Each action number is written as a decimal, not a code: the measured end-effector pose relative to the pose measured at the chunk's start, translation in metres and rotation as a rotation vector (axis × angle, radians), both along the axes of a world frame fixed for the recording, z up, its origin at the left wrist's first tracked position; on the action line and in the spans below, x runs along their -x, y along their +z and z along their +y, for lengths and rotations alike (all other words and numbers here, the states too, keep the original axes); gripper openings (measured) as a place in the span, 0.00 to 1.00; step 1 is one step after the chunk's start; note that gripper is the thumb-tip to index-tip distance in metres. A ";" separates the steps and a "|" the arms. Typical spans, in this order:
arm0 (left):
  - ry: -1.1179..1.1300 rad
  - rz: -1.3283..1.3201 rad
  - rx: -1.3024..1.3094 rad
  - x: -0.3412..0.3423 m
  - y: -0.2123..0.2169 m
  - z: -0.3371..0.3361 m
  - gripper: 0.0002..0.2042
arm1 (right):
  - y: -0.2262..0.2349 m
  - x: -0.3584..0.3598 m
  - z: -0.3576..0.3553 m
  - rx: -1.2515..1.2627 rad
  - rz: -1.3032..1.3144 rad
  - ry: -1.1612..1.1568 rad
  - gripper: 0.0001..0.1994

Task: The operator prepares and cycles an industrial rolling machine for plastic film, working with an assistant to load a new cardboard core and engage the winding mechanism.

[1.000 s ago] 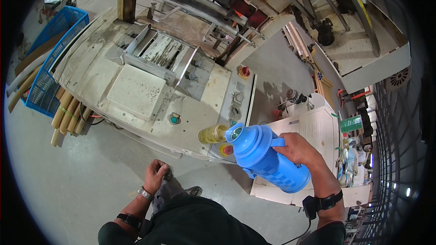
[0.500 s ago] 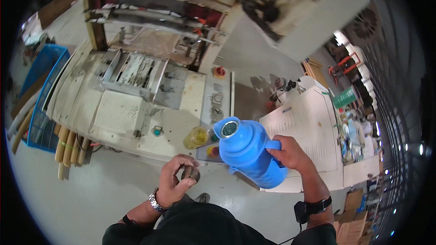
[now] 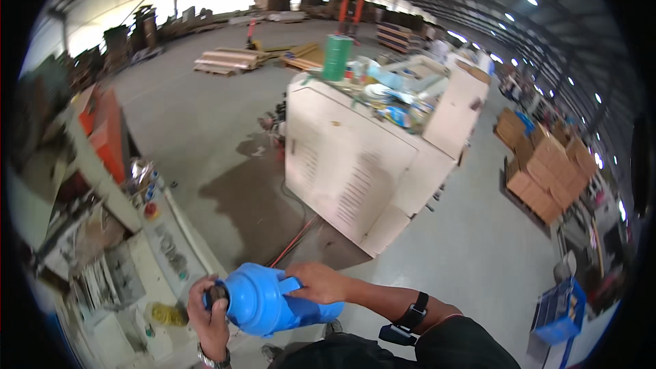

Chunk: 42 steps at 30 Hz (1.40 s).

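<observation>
Blue plastic flask (image 3: pixel 254 304) lies tilted between our hands; our right hand (image 3: pixel 316 283) wraps its handle (image 3: pixel 290 285), while our left hand (image 3: pixel 209 318) pinches a dark brown stopper (image 3: pixel 217 294) at the flask's mouth end; we judge the step in hand to be bringing stopper and mouth together, so the next move calls for a steady right grip and careful left alignment; we cannot tell whether the stopper is seated; our left forearm is cut off below the watch (image 3: pixel 212 359); blur softens the yellowish bottle (image 3: pixel 168 314) left of our left hand.
</observation>
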<state>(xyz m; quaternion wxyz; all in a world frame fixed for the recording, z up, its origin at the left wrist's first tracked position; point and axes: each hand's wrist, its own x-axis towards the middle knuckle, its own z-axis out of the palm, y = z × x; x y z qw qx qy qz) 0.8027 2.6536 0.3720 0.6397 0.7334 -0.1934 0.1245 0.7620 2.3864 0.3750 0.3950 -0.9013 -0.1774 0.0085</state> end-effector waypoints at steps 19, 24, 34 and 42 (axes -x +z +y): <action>-0.258 0.293 0.191 -0.013 -0.073 -0.266 0.16 | -0.038 0.095 -0.235 -0.171 0.121 -0.484 0.17; -0.532 0.827 0.153 -0.066 -0.176 -0.310 0.16 | -0.042 0.081 -0.273 -0.219 0.110 -0.590 0.13; -0.803 1.349 0.579 -0.108 -0.274 -0.423 0.21 | -0.062 0.026 -0.324 -0.147 0.208 -0.709 0.15; -0.562 0.753 0.443 -0.165 -0.179 -0.462 0.28 | -0.089 0.005 -0.379 -0.250 0.263 -0.762 0.18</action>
